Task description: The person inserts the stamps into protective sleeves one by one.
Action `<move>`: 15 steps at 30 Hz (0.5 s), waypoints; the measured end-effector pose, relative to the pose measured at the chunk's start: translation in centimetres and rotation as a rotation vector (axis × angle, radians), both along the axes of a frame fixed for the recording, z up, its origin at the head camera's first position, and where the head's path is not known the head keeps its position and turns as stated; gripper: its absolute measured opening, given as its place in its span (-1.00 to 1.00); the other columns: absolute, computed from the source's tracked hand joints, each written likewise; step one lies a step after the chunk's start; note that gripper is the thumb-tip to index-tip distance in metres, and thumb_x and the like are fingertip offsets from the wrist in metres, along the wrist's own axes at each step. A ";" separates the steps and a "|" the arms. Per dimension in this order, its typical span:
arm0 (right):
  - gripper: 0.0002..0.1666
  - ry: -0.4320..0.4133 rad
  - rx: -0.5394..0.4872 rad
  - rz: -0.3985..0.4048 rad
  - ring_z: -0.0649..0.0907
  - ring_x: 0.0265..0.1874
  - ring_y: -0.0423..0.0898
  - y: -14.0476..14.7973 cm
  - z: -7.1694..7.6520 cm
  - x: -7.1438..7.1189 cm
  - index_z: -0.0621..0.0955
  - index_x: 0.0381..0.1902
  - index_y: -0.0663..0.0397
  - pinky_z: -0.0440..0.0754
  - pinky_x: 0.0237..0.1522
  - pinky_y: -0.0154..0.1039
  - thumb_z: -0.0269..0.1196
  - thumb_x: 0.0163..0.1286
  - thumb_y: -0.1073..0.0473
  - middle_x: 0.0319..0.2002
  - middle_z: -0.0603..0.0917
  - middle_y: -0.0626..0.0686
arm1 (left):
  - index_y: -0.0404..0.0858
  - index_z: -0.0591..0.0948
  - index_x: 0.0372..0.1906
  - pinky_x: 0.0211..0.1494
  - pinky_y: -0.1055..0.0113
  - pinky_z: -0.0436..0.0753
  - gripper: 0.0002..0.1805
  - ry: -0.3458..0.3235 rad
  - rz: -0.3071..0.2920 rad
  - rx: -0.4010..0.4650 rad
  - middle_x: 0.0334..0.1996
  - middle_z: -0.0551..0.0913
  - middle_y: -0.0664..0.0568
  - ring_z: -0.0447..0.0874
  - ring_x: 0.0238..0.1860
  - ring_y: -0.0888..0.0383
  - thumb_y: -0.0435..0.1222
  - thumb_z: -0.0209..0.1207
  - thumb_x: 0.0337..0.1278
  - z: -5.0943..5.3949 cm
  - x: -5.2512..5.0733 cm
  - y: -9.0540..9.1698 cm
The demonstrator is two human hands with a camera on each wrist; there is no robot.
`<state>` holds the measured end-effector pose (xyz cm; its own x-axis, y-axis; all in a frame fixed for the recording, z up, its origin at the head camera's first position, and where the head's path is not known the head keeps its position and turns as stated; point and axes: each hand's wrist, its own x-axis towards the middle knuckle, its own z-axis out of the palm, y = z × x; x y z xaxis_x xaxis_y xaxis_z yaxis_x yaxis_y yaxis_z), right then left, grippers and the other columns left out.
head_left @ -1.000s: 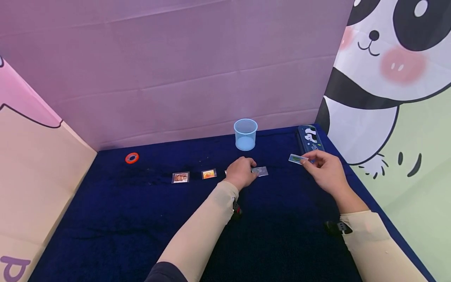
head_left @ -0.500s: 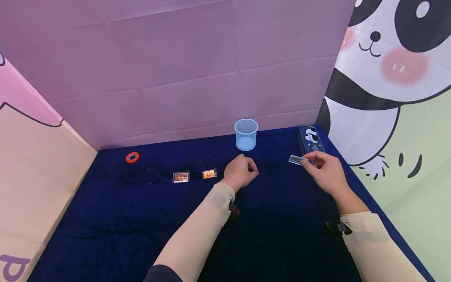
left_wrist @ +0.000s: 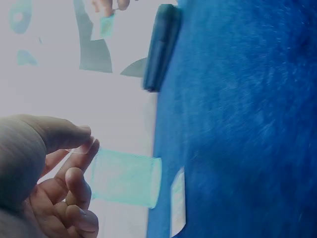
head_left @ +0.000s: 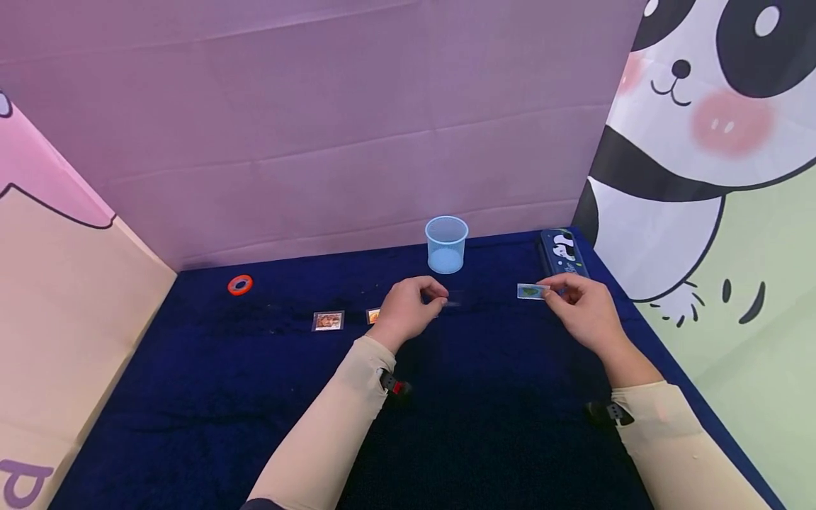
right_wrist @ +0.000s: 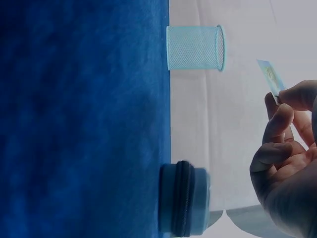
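Observation:
My left hand (head_left: 411, 312) is raised above the cloth, pinching a thin clear plastic sleeve (head_left: 453, 299) that looks blurred in the head view. Between thumb and index finger only its faint edge shows in the left wrist view. My right hand (head_left: 583, 308) pinches a small stamp (head_left: 530, 292) by its right end; it has a pale border and a green-and-blue picture. A brown-toned stamp in a sleeve (head_left: 328, 321) lies at the left, and an orange stamp (head_left: 372, 316) is partly hidden by my left hand. Another flat piece (left_wrist: 178, 203) lies on the cloth below that hand.
A light-blue mesh cup (head_left: 446, 246) stands at the back. The dark-blue panda pencil case (head_left: 564, 251) lies behind my right hand. A red ring-shaped object (head_left: 240, 285) is at the back left. Blue cloth (head_left: 210, 397) covers the table, and walls enclose the back and sides.
My left hand has picked up the clear sleeve from the cloth and drawn it to the left, now partly covering the orange stamp. The right hand has turned its stamp slightly, more level.

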<state>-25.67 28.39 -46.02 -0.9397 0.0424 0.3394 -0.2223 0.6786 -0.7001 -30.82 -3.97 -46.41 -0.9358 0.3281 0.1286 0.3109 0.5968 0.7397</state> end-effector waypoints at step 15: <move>-0.85 0.092 -0.014 0.168 0.43 -0.58 -0.03 -4.7 4.0 -2.2 0.77 -0.05 0.01 0.36 -0.59 -0.25 0.34 0.52 0.15 -0.51 0.55 0.07 | 0.04 0.80 -0.13 -0.45 0.22 0.49 -0.91 0.139 0.103 0.148 -0.31 0.70 0.26 0.49 -0.48 0.11 -0.11 0.34 0.42 3.2 1.3 -5.4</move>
<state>-27.84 23.64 -42.04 -0.8990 -0.1072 0.4246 -0.3951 0.6170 -0.6806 -29.51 -9.41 -43.25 -0.9332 0.1998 0.2987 0.3594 0.5190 0.7756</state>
